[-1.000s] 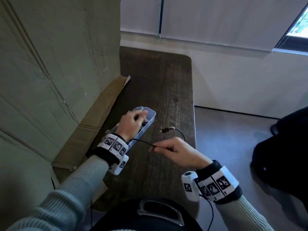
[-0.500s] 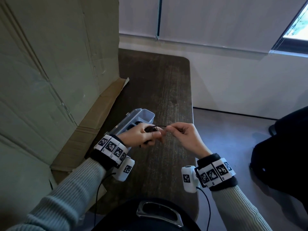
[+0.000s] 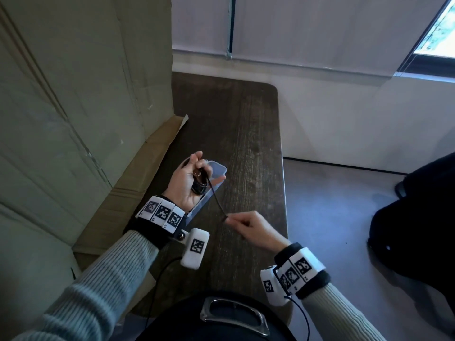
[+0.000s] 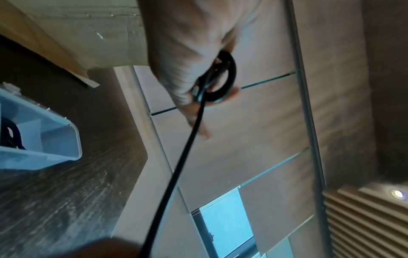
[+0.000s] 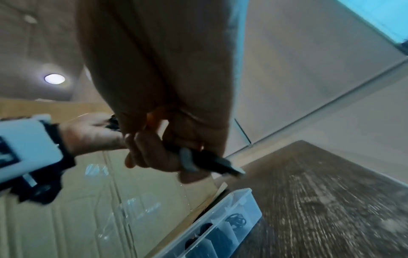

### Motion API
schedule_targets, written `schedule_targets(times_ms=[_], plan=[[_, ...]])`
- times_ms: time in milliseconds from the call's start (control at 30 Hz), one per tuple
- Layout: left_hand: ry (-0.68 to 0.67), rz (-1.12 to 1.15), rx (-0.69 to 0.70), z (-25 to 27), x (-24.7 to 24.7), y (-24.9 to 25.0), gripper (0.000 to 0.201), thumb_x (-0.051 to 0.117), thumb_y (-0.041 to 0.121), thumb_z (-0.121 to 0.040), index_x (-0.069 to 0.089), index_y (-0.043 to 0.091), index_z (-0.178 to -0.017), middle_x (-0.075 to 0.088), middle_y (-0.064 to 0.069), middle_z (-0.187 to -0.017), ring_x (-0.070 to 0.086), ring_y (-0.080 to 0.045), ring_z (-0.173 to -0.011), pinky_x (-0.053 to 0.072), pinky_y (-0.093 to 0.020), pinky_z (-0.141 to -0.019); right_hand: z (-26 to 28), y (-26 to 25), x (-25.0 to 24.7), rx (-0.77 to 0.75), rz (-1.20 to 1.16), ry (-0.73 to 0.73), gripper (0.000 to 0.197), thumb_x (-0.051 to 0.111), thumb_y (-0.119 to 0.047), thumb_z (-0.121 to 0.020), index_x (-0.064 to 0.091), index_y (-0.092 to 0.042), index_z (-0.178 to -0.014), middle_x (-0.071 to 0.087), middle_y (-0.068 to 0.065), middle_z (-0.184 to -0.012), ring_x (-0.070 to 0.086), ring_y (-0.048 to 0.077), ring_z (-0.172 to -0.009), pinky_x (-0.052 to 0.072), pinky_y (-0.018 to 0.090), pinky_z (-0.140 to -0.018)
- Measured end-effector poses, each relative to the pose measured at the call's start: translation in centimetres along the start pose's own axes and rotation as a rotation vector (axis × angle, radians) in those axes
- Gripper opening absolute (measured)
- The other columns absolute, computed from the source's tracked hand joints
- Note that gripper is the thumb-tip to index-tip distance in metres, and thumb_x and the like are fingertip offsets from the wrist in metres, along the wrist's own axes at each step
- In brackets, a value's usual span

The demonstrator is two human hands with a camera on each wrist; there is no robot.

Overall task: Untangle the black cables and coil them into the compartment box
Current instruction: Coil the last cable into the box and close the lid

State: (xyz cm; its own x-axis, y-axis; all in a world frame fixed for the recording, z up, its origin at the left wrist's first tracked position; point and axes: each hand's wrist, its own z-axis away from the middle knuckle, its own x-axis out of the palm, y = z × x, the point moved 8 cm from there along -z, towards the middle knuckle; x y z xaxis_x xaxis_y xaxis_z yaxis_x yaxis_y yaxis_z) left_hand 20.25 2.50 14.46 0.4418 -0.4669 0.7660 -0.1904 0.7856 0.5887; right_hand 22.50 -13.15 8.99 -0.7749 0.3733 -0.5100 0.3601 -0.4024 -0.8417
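Winding a cable round your fingers like this works best if you keep the free length a bit taut and feed it in with the other hand, so each turn sits flat beside the one under it and doesn't cross. I'd also keep the loop small, since those box compartments look narrow, and hold onto it until it's right down inside or it'll probably spring open.

Going left to right: there's a big cardboard box (image 3: 73, 119) standing along the left edge of the table (image 3: 246, 143). The left hand (image 3: 188, 182) is palm up above the clear compartment box (image 3: 218, 168), fingers curled, with the coil (image 3: 199, 185) of black cable (image 3: 214, 195) wrapped round them. In the left wrist view the loop sits round a couple of fingertips. From there the cable runs in a fairly straight line down to the right hand (image 3: 253, 228), which pinches the loose end between thumb and forefinger, other fingers tucked in. The right wrist view shows the plug (image 5: 212, 161) poking out of that pinch. Some box compartments already have dark coils in them.
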Motion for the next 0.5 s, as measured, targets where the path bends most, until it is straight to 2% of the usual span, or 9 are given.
schedule_targets(times_ms=[33,67,133,233,300,367,433,467,500], plan=[[0.062,-0.024,0.033,-0.1,-0.5,0.2,0.02,0.036,0.026,-0.103,0.054,0.019,-0.096,0.048,0.008,-0.061,0.05,-0.004,-0.052,0.057,-0.033,-0.061,0.2,-0.5,0.8,-0.014,0.041,-0.054,0.027,0.054,-0.031,-0.097,0.066,-0.022,-0.12,0.056,-0.016,-0.059,0.049,-0.001,-0.05,0.042,0.016,-0.053],[0.124,-0.115,0.091,-0.2,-1.2,0.5,0.017,0.039,0.024,-0.103,0.055,0.02,-0.097,0.047,0.008,-0.062,0.042,-0.003,-0.047,0.048,-0.022,-0.047,0.5,-1.2,1.3,-0.033,0.07,-0.103,0.029,0.054,-0.03,-0.097,0.065,-0.021,-0.122,0.056,-0.019,-0.064,0.05,-0.002,-0.051,0.041,0.013,-0.054],[0.175,-0.443,0.234,-0.3,-2.1,1.2,0.015,0.043,0.025,-0.101,0.057,0.019,-0.098,0.047,0.007,-0.068,0.035,-0.003,-0.044,0.03,-0.017,-0.038,1.1,-3.0,1.7,-0.089,0.104,-0.181,0.029,0.054,-0.029,-0.098,0.065,-0.022,-0.123,0.058,-0.022,-0.068,0.051,-0.002,-0.051,0.038,0.011,-0.053],[-0.024,-1.024,0.418,0.3,-0.8,0.2,0.026,0.041,0.029,-0.101,0.06,0.012,-0.096,0.052,0.003,-0.074,0.043,0.0,-0.049,0.035,-0.014,-0.046,1.8,-6.3,1.1,-0.222,0.217,-0.218,0.026,0.054,-0.026,-0.098,0.066,-0.023,-0.12,0.064,-0.013,-0.075,0.054,0.001,-0.058,0.042,0.013,-0.057],[-0.193,-1.303,0.373,1.0,0.1,-2.0,0.046,0.029,0.037,-0.102,0.066,0.011,-0.092,0.06,-0.001,-0.078,0.055,-0.001,-0.063,0.043,-0.016,-0.061,1.7,-8.2,-0.1,-0.323,0.308,-0.153,0.022,0.057,-0.023,-0.096,0.07,-0.018,-0.112,0.065,-0.013,-0.09,0.058,-0.002,-0.071,0.046,0.013,-0.069],[-0.248,-1.347,0.216,1.3,-0.2,-3.7,0.065,0.02,0.049,-0.1,0.068,0.006,-0.094,0.067,-0.007,-0.087,0.062,-0.006,-0.081,0.046,-0.014,-0.079,1.5,-9.6,-1.7,-0.41,0.306,-0.038,0.016,0.062,-0.02,-0.093,0.074,-0.016,-0.102,0.064,-0.015,-0.09,0.059,-0.002,-0.076,0.044,0.01,-0.073],[-0.258,-1.154,0.035,1.8,-0.7,-5.1,0.082,0.026,0.076,-0.084,0.067,0.006,-0.094,0.065,-0.018,-0.095,0.061,-0.021,-0.089,0.044,-0.027,-0.092,1.1,-9.9,-3.5,-0.443,0.258,0.121,0.01,0.068,-0.017,-0.088,0.076,-0.016,-0.094,0.062,-0.018,-0.082,0.059,-0.003,-0.074,0.043,0.008,-0.072],[-0.266,-1.056,-0.019,2.0,-0.8,-5.6,0.083,0.032,0.084,-0.075,0.068,0.011,-0.089,0.063,-0.021,-0.093,0.059,-0.026,-0.086,0.046,-0.034,-0.086,0.9,-9.5,-4.5,-0.42,0.21,0.201,0.008,0.07,-0.016,-0.086,0.077,-0.016,-0.091,0.062,-0.02,-0.079,0.059,-0.004,-0.072,0.043,0.008,-0.071],[-0.274,-0.989,-0.029,2.2,-0.4,-5.6,0.076,0.038,0.084,-0.072,0.067,0.014,-0.084,0.063,-0.018,-0.086,0.059,-0.024,-0.079,0.048,-0.033,-0.074,0.6,-8.9,-5.3,-0.382,0.147,0.26,0.007,0.072,-0.016,-0.084,0.078,-0.016,-0.089,0.063,-0.02,-0.077,0.061,-0.005,-0.072,0.044,0.008,-0.07]])
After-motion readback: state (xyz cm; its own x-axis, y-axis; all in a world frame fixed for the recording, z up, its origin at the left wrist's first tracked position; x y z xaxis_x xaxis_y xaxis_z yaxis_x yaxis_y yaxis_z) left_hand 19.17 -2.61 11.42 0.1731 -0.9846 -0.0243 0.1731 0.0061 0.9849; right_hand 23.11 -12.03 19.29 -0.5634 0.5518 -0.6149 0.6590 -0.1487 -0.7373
